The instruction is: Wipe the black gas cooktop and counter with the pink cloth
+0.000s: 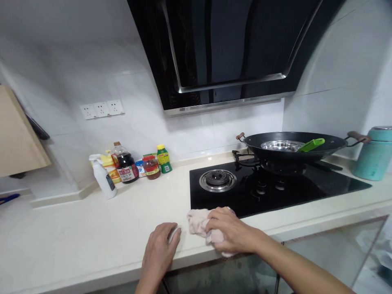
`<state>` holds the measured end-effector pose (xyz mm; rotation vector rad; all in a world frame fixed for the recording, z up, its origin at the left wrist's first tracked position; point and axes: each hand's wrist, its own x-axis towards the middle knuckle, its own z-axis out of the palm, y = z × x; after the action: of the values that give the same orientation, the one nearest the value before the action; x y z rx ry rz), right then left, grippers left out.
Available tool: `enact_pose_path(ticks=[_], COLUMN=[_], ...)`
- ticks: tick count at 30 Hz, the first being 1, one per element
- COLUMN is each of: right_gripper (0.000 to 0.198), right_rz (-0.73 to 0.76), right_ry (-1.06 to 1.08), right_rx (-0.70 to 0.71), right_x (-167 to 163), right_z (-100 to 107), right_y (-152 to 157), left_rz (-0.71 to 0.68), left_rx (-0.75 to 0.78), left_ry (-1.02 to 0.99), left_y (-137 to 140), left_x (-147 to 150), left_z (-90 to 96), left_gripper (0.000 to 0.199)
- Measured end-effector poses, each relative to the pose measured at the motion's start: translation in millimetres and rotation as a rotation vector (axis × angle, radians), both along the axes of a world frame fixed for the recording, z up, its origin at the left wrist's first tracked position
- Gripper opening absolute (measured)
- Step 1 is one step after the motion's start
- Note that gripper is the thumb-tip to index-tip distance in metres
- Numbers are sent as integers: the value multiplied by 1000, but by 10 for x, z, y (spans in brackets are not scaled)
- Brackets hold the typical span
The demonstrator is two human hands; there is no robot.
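Note:
My right hand (230, 229) is closed over a crumpled, pale pink cloth (197, 221). The cloth lies on the counter's front edge, against the near left corner of the black glass gas stove (245, 202); part of it hangs over the edge. To its left, my left hand (159, 245) rests on the white countertop (92, 237) near the front edge, fingers loosely bent, thumb apart and nothing in it. The left burner (218, 179) of the stove is bare, with a shiny metal ring around it.
A large black wok (330, 143) sits on the stove's right side, holding a metal strainer (280, 145) and a green handle (311, 145). A white spray bottle (103, 179), a dark sauce bottle (126, 165) and jars stand at the back left. Overhead slants a black range hood (232, 49); far right, a teal flask (372, 159).

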<state>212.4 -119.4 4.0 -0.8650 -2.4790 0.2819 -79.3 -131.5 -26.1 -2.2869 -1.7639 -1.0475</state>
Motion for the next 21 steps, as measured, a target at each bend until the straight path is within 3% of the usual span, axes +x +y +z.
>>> enact_pose_path(ticks=[4, 8, 14, 18, 21], right_gripper=[31, 37, 58, 69, 66], right_rz=[-317, -611, -726, -786, -796], right_ry=[7, -1, -109, -136, -150], right_rx=[12, 21, -118, -152, -128], right_x=[532, 928, 934, 869, 836], right_z=[122, 291, 187, 118, 105], right_y=[141, 653, 1247, 1308, 1180], left_rz=[24, 27, 14, 15, 2], left_rx=[4, 13, -10, -37, -38], left_ry=[6, 10, -6, -17, -26], left_y=[-6, -9, 3, 8, 14], left_x=[30, 37, -2, -13, -17], left_z=[-9, -13, -13, 1, 3], left_gripper=[32, 31, 33, 33, 34])
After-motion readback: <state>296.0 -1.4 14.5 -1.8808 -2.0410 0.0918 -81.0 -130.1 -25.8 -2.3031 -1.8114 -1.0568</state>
